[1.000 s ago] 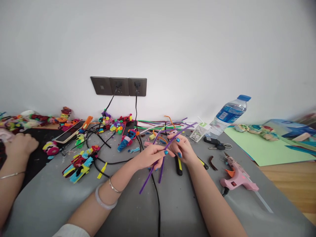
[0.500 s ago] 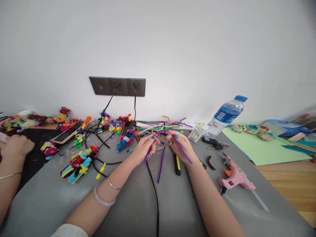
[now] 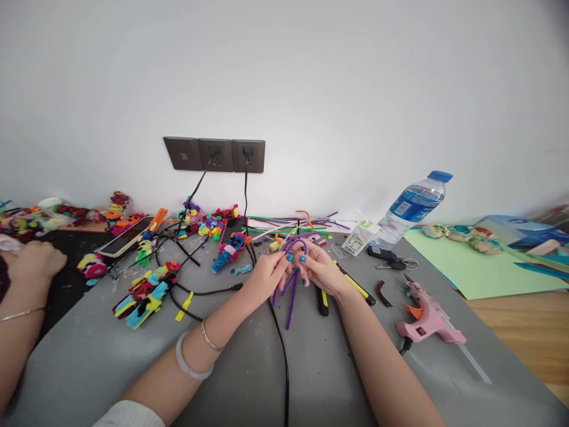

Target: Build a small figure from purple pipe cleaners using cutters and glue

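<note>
Purple pipe cleaners (image 3: 291,305) run between my two hands, looped at the top with ends hanging down. My left hand (image 3: 269,274) pinches them between thumb and fingers. My right hand (image 3: 323,268) is closed on the same pipe cleaners, its fingertips close to those of the left. Parts of the loop are hidden behind my fingers. Below and right of the hands lie pliers with black-and-yellow handles (image 3: 323,303). Behind them is a pile of loose coloured pipe cleaners (image 3: 275,224).
Pipe-cleaner figures (image 3: 146,295) and black cables lie at left, near a phone (image 3: 127,236) and another person's hand (image 3: 38,264). At right are a small carton (image 3: 359,238), water bottle (image 3: 411,204), keys (image 3: 398,261), pink glue gun (image 3: 429,317) and green paper (image 3: 462,267).
My hands have come closer together. The purple pipe cleaner that arched between them and trailed past my right wrist is now bent into a tighter loop. The view has shifted slightly.
</note>
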`<state>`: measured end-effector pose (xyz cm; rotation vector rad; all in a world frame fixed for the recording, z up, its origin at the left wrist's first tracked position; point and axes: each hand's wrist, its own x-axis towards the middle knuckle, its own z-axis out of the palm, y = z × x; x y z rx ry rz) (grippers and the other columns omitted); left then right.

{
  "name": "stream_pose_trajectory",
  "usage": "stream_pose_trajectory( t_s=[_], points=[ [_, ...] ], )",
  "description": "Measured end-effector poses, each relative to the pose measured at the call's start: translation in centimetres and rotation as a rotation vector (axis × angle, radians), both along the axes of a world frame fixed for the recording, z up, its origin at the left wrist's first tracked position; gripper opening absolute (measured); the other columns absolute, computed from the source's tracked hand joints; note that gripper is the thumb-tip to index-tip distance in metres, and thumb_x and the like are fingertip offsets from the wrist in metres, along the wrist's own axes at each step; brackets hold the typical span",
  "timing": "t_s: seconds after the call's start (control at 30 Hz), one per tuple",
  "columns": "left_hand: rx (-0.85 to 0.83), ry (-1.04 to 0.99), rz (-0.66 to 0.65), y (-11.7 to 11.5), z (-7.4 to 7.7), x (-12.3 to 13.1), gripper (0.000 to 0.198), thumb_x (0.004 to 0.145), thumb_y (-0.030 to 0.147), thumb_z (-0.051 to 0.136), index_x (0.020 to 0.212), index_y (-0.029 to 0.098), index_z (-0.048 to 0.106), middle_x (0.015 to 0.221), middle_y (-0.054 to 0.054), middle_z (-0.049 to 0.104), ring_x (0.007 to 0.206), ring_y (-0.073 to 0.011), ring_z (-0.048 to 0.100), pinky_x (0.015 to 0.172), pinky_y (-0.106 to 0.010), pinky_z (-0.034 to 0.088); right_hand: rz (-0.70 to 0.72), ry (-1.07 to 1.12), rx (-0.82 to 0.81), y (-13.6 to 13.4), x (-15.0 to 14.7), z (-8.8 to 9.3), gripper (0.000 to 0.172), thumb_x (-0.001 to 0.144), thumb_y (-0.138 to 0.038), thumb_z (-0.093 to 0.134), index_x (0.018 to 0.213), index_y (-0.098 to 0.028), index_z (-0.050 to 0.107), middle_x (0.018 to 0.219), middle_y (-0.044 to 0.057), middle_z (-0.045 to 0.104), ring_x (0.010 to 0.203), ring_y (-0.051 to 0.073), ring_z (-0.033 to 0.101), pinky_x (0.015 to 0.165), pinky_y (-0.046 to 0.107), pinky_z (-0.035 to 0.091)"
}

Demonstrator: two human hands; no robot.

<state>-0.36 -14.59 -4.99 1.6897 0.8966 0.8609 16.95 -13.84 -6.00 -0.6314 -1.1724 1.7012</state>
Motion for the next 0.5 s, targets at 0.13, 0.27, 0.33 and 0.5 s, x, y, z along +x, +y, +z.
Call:
stream_pose_trajectory(
  t_s=[0.13, 0.27, 0.33, 0.5],
  points=[
    [-0.032, -0.154, 0.047, 0.2, 0.0, 0.2, 0.041, 0.096, 0.051, 0.037, 0.071, 0.019, 0.043, 0.038, 0.009, 0.037, 0.032, -0.0064, 0.034, 0.040, -0.019, 0.030, -0.024, 0.032, -0.011, -0.1, 0.2, 0.4, 0.030, 0.084, -0.045, 0.068, 0.094, -0.021, 0.053, 0.061, -0.004, 0.063, 0.037, 0.006, 0.051, 0.034, 0.014, 0.042],
    [-0.112, -0.341, 0.073, 0.8, -0.2, 0.1, 0.035, 0.094, 0.053, 0.043, 0.082, 0.021, 0.042, 0.040, 0.012, 0.038, 0.032, -0.0060, 0.029, 0.039, -0.018, 0.029, -0.025, 0.004, -0.018, -0.1, 0.4, 0.5, 0.028, 0.082, -0.041, 0.071, 0.087, -0.020, 0.055, 0.063, -0.003, 0.065, 0.037, 0.004, 0.048, 0.035, 0.013, 0.041],
    [-0.142, -0.410, 0.095, 1.0, -0.2, 0.0, 0.031, 0.092, 0.051, 0.048, 0.088, 0.021, 0.042, 0.042, 0.013, 0.039, 0.032, -0.0056, 0.028, 0.038, -0.016, 0.028, -0.019, 0.015, -0.023, -0.1, 0.5, 0.4, 0.028, 0.081, -0.040, 0.074, 0.084, -0.019, 0.056, 0.066, -0.001, 0.066, 0.040, 0.005, 0.050, 0.038, 0.013, 0.044],
    [-0.187, -0.460, 0.133, 1.0, -0.2, 0.1, 0.033, 0.088, 0.050, 0.056, 0.086, 0.022, 0.040, 0.047, 0.013, 0.040, 0.034, -0.0045, 0.030, 0.036, -0.014, 0.026, -0.010, 0.042, -0.043, -0.2, 0.4, 0.4, 0.025, 0.078, -0.034, 0.077, 0.079, -0.018, 0.059, 0.075, -0.001, 0.065, 0.046, 0.004, 0.054, 0.044, 0.015, 0.050]
  ],
)
